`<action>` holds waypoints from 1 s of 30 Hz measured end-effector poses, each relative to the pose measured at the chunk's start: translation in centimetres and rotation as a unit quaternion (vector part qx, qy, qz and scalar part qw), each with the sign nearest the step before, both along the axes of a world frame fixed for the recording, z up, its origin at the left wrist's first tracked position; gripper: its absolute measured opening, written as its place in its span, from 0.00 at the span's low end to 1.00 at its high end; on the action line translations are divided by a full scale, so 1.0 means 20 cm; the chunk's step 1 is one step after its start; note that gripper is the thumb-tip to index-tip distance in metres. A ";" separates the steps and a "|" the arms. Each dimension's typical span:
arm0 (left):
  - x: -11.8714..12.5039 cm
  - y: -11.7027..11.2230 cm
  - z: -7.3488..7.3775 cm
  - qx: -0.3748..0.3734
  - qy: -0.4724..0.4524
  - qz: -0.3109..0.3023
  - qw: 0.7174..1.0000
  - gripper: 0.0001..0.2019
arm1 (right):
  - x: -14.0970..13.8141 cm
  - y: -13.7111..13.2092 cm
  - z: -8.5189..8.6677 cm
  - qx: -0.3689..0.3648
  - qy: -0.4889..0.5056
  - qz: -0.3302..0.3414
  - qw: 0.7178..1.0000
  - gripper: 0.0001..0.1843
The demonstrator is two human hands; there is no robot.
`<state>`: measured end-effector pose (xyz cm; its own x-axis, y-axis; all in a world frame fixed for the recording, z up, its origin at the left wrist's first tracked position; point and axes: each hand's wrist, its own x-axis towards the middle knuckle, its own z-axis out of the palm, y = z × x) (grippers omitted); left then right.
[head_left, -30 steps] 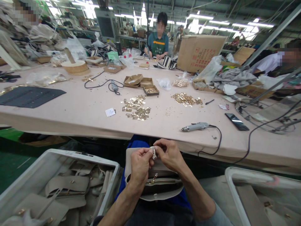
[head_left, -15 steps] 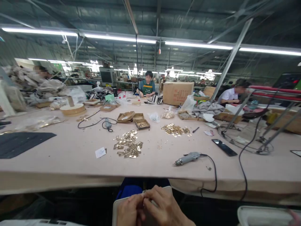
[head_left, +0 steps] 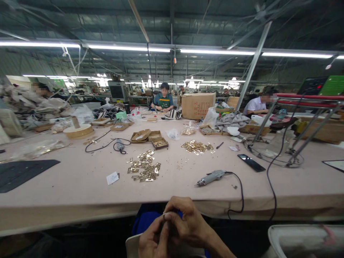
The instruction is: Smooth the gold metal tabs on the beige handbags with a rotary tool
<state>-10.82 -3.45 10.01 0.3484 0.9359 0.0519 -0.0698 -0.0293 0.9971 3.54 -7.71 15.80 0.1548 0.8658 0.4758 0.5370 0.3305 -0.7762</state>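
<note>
At the bottom centre, my left hand point(head_left: 153, 239) and my right hand point(head_left: 186, 218) meet above my lap. Fingers and thumbs of both are pinched together around something small, with a pale edge showing between the fingertips; its kind is hidden. Under the hands lies a cream-coloured flat piece with a rounded corner point(head_left: 132, 247), mostly covered by them. Beyond the table edge, the closest loose parts are a pile of gold-coloured metal plates with slots point(head_left: 146, 168) and a grey electric screwdriver point(head_left: 211, 178) with a black cord.
A second pile of gold metal pieces point(head_left: 196, 146) lies farther back, near small cardboard boxes point(head_left: 159, 143). To the right are a phone point(head_left: 251, 163) and a metal stand point(head_left: 288, 165). A black mat point(head_left: 27, 172) lies left. A co-worker point(head_left: 163, 100) sits opposite.
Both hands have lifted slightly, and the right hand has turned with its knuckles higher. The cream piece is lower in view. The camera view has shifted a little; the table items stay put.
</note>
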 end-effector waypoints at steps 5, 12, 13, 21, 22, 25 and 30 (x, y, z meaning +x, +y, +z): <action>0.02 0.05 0.02 -0.063 -0.052 -0.082 0.993 0.24 | 0.04 0.04 -0.02 -0.099 0.118 0.019 0.988 0.04; 0.01 0.08 0.01 -0.100 -0.058 -0.093 0.989 0.19 | 0.10 0.10 -0.10 -0.157 0.228 0.090 0.957 0.13; 0.02 0.08 0.00 -0.109 -0.065 -0.084 0.988 0.19 | 0.10 0.10 -0.11 -0.157 0.224 0.092 0.957 0.13; 0.03 0.07 -0.02 -0.145 -0.106 -0.110 0.978 0.21 | 0.09 0.11 -0.18 -0.171 0.194 0.048 0.965 0.09; 0.04 0.07 -0.02 -0.145 -0.106 -0.111 0.977 0.20 | 0.09 0.12 -0.19 -0.170 0.206 0.041 0.963 0.09; 0.05 0.07 -0.05 -0.150 -0.099 -0.100 0.979 0.20 | 0.07 0.14 -0.21 -0.175 0.237 0.026 0.955 0.16; 0.07 0.08 -0.06 -0.150 -0.089 -0.074 0.982 0.20 | 0.08 0.15 -0.26 -0.167 0.275 0.033 0.946 0.20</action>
